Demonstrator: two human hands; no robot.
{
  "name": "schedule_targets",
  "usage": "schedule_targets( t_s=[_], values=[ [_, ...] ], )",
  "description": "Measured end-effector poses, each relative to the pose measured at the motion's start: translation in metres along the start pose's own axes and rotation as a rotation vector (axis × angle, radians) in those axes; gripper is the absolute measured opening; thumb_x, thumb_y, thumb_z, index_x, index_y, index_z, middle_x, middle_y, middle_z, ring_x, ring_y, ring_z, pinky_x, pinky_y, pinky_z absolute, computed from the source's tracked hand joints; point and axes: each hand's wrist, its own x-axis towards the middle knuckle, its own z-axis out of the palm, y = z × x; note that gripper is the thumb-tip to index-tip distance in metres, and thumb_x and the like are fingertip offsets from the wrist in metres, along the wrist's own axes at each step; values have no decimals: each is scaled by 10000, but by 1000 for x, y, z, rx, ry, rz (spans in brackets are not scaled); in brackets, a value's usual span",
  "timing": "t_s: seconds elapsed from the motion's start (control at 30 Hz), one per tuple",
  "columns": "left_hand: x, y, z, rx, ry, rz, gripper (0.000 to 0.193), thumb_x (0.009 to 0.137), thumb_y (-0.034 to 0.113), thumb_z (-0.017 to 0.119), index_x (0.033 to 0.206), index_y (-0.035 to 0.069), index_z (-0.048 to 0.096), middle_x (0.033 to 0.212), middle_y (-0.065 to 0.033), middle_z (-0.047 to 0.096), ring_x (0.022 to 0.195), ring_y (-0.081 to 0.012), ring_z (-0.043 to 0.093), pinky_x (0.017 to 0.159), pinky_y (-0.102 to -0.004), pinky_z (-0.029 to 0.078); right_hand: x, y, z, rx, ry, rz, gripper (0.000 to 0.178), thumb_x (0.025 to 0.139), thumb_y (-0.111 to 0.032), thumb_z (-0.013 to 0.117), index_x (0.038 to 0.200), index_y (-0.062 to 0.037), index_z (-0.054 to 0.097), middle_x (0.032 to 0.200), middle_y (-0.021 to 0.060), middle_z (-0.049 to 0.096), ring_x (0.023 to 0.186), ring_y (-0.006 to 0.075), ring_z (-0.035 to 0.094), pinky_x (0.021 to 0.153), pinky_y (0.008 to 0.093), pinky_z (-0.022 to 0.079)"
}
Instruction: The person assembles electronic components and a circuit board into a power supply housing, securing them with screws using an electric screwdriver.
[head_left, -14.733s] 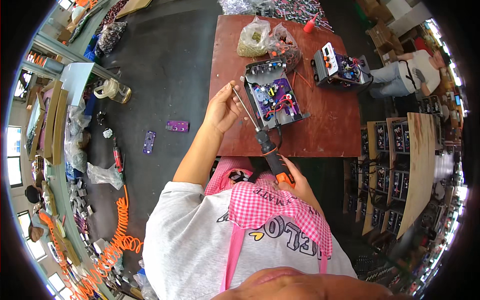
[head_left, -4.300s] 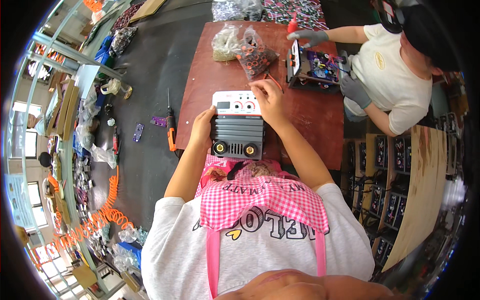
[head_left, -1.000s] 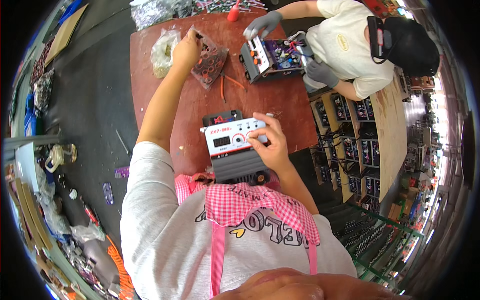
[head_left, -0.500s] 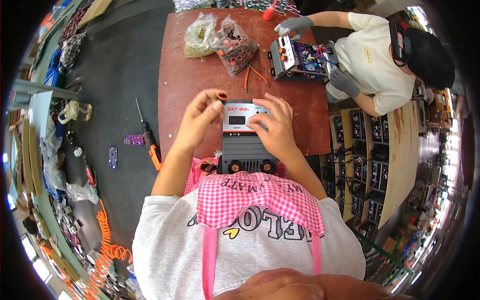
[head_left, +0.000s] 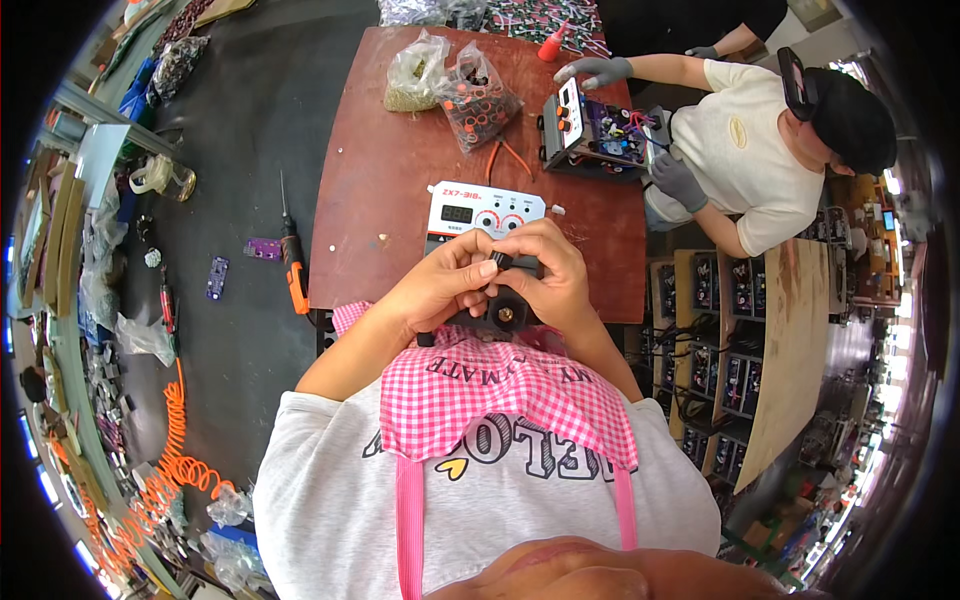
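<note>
A small black knob (head_left: 500,260) is pinched between my two hands, over the body of a boxy machine. My left hand (head_left: 445,283) grips it with thumb and fingertips. Closed on its other side is my right hand (head_left: 552,270), the fingers bent. The machine's white front panel (head_left: 480,212) carries a dark display and two round red-marked dials, and it faces up on the table just beyond my hands. A round brass-centred socket (head_left: 506,315) shows at its near end, close to my apron. My hands hide much of the dark casing.
Beyond the machine on the red-brown table (head_left: 370,180) lie a clear bag of orange-ringed knobs (head_left: 480,108), a bag of small pieces (head_left: 415,80) and orange-handled pliers (head_left: 508,160). A gloved co-worker (head_left: 745,140) handles an opened machine (head_left: 605,130). An electric screwdriver (head_left: 293,260) lies left.
My left hand has brought the orange-ringed knob down from beside the panel. My right hand has left the panel and joined it. The machine's panel now shows further left and higher.
</note>
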Motion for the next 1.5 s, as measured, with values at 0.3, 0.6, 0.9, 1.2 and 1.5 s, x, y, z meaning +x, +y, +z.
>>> schedule_targets(
  t_s=[0.3,0.6,0.9,1.2,1.5],
  values=[
    [5,10,-12,1114,657,704,148,955,143,613,1022,15,643,895,-56,655,828,-146,590,752,-290,465,-10,24,-11,383,91,409,214,922,15,630,1136,22,631,1049,55,595,942,115,609,749,256,531],
    [31,4,-41,1464,911,809,142,954,160,563,931,41,636,862,-134,529,862,-341,501,764,-427,423,13,30,-5,-379,-74,175,266,819,-37,727,1080,-36,679,1048,91,673,904,218,626,770,328,501],
    [31,2,-49,1470,873,823,126,920,165,608,912,40,624,882,-144,551,867,-353,508,783,-447,441,30,38,3,-532,-158,-103,299,761,-57,749,1055,-44,696,999,81,667,920,274,604,798,382,492],
    [29,2,-47,1434,866,820,123,921,160,607,916,43,643,879,-147,550,857,-349,510,778,-442,443,33,41,4,-499,-176,-151,301,730,-73,786,1017,-60,697,966,62,671,886,265,615,764,373,500],
    [28,2,-48,1435,866,817,128,923,163,604,920,42,645,890,-149,547,868,-349,513,774,-444,448,37,40,5,-506,-198,-174,282,722,-70,793,977,-57,673,934,64,689,850,265,643,744,367,517]
  ],
)
